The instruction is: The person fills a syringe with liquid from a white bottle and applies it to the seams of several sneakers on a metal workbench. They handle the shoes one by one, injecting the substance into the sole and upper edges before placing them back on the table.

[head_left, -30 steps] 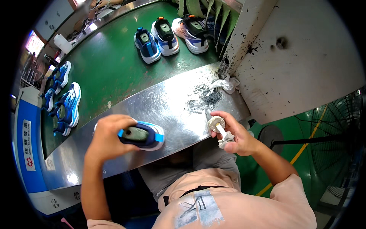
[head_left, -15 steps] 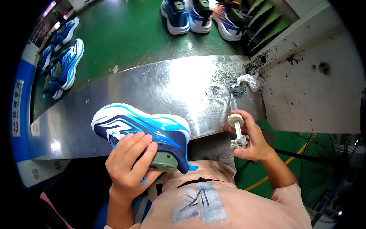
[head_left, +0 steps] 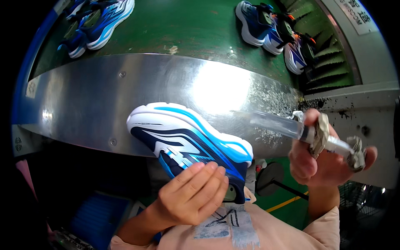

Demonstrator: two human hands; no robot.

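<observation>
A navy, blue and white running shoe (head_left: 189,139) lies tilted on its side in my left hand (head_left: 196,193), its sole edge turned up and away from me. My fingers press over its upper near the collar, where part of a green shoe last (head_left: 230,193) shows. In my right hand (head_left: 318,160) is a clear syringe (head_left: 279,124), its flange and plunger end wrapped in pale, crumpled material. The fingers hook around the wrapped flange and the thumb is at the plunger end. The syringe's tip points left, toward the shoe, and is blurred; it looks apart from the shoe.
Beyond the shoe runs a shiny metal ledge (head_left: 166,83), dark-speckled at its right. Behind it, a green conveyor belt (head_left: 187,31) carries blue shoes (head_left: 104,25) at left and several more shoes (head_left: 254,25) at right, beside a green strip curtain (head_left: 333,54). A white rag (head_left: 298,114) lies near my right hand.
The syringe has swung from upright to pointing left and come up closer to the camera. The shoe is tilted more, its sole edge higher. My view has turned, shifting the belt and its shoes.
</observation>
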